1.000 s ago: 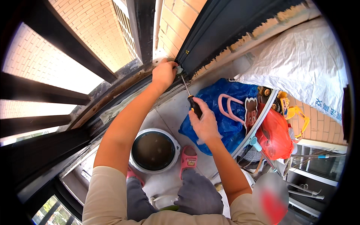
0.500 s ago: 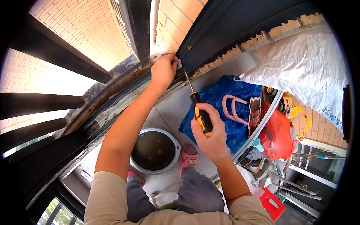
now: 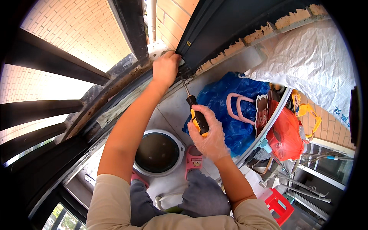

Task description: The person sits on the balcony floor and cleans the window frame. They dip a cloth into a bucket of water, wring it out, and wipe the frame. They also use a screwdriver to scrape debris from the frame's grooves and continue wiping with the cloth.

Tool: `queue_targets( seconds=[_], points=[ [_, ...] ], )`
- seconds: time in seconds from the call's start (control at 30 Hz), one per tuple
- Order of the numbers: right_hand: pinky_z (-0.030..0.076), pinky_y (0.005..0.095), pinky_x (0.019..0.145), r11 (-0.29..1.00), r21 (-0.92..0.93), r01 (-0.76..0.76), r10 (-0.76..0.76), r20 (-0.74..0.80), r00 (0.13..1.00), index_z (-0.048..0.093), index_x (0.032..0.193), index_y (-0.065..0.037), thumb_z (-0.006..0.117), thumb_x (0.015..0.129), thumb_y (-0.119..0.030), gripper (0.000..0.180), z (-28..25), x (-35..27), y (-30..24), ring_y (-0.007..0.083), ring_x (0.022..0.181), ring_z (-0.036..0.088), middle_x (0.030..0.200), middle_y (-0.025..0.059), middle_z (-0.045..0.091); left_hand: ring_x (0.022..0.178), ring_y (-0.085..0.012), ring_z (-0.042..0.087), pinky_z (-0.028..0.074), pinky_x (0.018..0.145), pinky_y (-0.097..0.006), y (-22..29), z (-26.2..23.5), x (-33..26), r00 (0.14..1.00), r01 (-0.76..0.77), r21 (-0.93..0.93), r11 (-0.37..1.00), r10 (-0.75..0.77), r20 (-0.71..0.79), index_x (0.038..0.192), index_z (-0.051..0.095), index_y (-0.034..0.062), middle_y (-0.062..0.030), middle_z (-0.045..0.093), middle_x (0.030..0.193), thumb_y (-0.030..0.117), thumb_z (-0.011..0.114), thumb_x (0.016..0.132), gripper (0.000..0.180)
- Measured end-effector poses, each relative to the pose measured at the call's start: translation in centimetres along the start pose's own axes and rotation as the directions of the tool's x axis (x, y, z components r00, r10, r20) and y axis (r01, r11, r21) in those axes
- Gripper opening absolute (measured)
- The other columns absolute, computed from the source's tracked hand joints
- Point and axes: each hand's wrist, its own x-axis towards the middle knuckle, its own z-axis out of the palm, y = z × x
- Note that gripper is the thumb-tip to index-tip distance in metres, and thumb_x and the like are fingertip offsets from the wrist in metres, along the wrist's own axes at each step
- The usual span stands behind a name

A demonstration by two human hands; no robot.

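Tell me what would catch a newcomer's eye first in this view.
Probably the shiny blue plastic bag right of centre, with a red bag farther right. Next comes the black and yellow screwdriver in the right hand, near the middle. Below and left of it stands a round tub with dark contents.

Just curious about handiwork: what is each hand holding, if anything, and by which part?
The right hand holds a screwdriver by its black-and-yellow handle. Whether the left hand, beside the dark panel, holds anything cannot be told.
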Motion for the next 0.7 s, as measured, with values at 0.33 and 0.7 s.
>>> queue_targets(
  seconds=[0.33, 0.7],
  points=[
    [0.047, 0.0349, 0.085, 0.998, 0.048, -0.047, 0.045, 0.034, 0.998, 0.053, 0.119, -0.006, 0.067, 0.080, -0.011, 0.041, -0.9, -0.6, -0.1, 0.0316, 0.094, 0.061, 0.110, 0.0164, 0.060, 0.075, -0.0296, 0.064, 0.049, 0.072, -0.040, -0.9, -2.7, 0.7, 0.972, -0.056, 0.294, 0.954, -0.015, 0.235, 0.081, 0.069, 0.0093, -0.0088, 0.062, 0.080, 0.010, 0.060, 0.077, 0.010],
    [0.047, 0.0337, 0.085, 0.993, 0.095, -0.065, 0.058, 0.078, 0.995, 0.053, 0.119, -0.006, 0.066, 0.080, -0.009, 0.041, -1.0, -0.6, 0.1, 0.0299, 0.095, 0.061, 0.111, 0.0166, 0.060, 0.069, -0.0287, 0.059, 0.045, 0.066, -0.039, -0.7, -0.7, 0.4, 0.998, -0.056, 0.104, 0.993, 0.053, 0.033, 0.075, 0.070, 0.0097, -0.0058, 0.062, 0.078, 0.018, 0.063, 0.082, 0.013]
  ],
)
